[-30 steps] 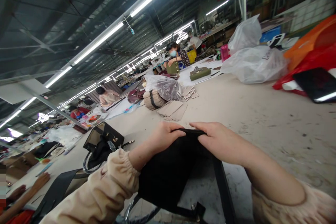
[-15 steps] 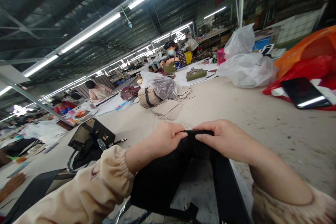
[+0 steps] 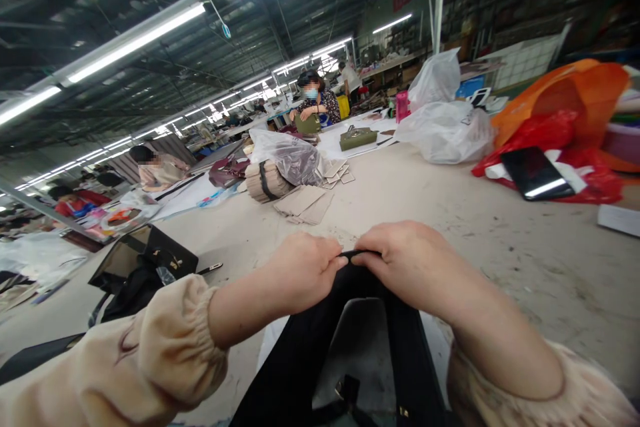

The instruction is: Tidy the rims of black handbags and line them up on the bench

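Both my hands grip the far top edge of a black bag (image 3: 300,373) that stands open in front of me on the pale worktable (image 3: 450,213). My left hand (image 3: 300,270) is closed in a fist on the edge from the left. My right hand (image 3: 407,263) pinches the same edge from the right, and the fingertips of the two hands almost meet. Grey lining shows inside the bag, between its two black sides. A small metal fitting (image 3: 400,410) sits low on the bag.
Another black handbag (image 3: 145,267) lies at the left. A stack of tan card pieces (image 3: 305,203) and a clear plastic bag (image 3: 287,157) sit ahead. White plastic bags (image 3: 445,130), red and orange bags (image 3: 560,113) and a black phone (image 3: 533,173) are at the right. Other people work at the far tables.
My hands have drawn closer together on the bag's edge, and the bag now gapes open, showing its grey lining. The view has shifted to the right.
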Available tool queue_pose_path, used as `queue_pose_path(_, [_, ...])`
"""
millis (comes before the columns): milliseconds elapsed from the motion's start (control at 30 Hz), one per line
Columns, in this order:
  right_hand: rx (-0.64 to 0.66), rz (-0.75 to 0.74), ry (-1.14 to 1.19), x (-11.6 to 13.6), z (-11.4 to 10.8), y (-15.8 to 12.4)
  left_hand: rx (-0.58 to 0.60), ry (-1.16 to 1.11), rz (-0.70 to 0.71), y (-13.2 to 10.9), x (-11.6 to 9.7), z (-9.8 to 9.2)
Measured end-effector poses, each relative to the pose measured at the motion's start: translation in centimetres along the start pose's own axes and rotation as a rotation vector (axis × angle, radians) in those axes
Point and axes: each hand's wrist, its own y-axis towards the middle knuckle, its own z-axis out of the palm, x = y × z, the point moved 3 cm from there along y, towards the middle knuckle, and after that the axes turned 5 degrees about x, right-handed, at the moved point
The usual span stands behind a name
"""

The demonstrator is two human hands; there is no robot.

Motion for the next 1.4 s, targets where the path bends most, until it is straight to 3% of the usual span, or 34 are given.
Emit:
queue_pose_path(300, [-0.074, -0.049, -0.055, 0.1, 0.4, -0.4, -0.048, 0.151, 0.064, 0.1, -0.4, 0.7])
queue_pose_path(433, [-0.083, 0.006, -0.048, -0.2, 0.4, -0.5, -0.075, 0.027, 0.027, 0.4, -0.1, 0.3])
queue_pose_path(600, [-0.032, 0.027, 0.072, -0.5, 0.3, -0.4, 0.021, -0.187, 0.005, -0.6, 0.6, -0.4])
queue_pose_path(767, [0.014, 0.003, 0.201, -0.6, 0.1, -0.6, -0.047, -0.244, -0.031, -1.1, 1.2, -0.4])
queue_pose_path(933, [-0.031, -0.049, 0.298, -1.1, -0.3, -0.9, -0.055, -0.32, 0.051, -0.3, 1.1, -0.2])
queue_pose_path(1067, [-0.033, -0.089, 0.373, -1.8, -0.7, -1.1, -0.051, -0.281, 0.08, 0.6, 0.8, 0.0])
queue_pose_path(1400, [-0.081, 0.014, 0.398, -3.0, -1.1, -1.1, -0.038, -0.149, 0.011, 1.6, 0.8, 0.5])
